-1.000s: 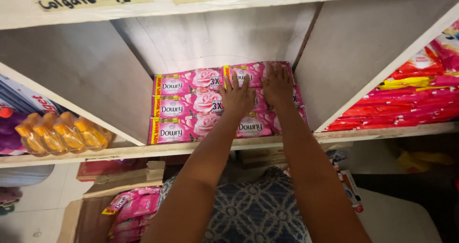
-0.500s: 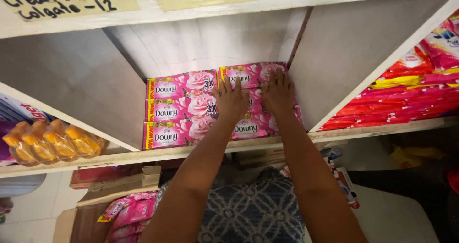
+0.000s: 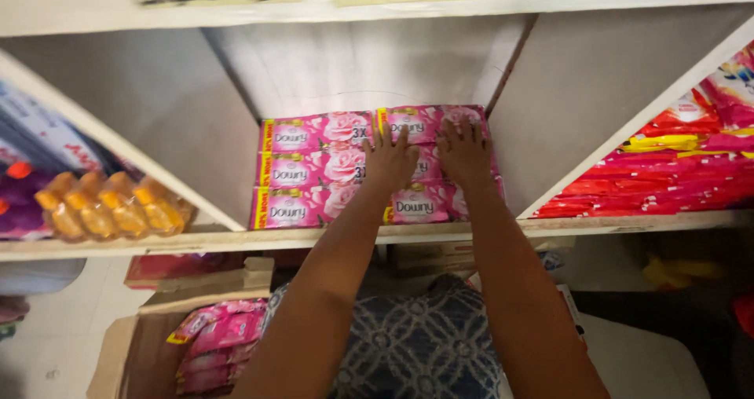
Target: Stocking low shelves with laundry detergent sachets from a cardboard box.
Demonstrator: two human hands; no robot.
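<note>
At the far left we see orange bottles (image 3: 110,206) standing on the wooden shelf (image 3: 236,239), with a cardboard box (image 3: 133,344) of pink sachets below. In the middle compartment lie the pink sachet packs (image 3: 314,171), stacked flat in two columns. Our left hand (image 3: 390,159) and right hand (image 3: 463,151) rest side by side, fingers spread, palms pressed flat on the right-hand column. Red packets (image 3: 667,175) fill the compartment to the right.

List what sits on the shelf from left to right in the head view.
Orange bottles → pink sachet packs → left hand flat on the packs → right hand flat on the packs → red sachet packs in the right compartment.
</note>
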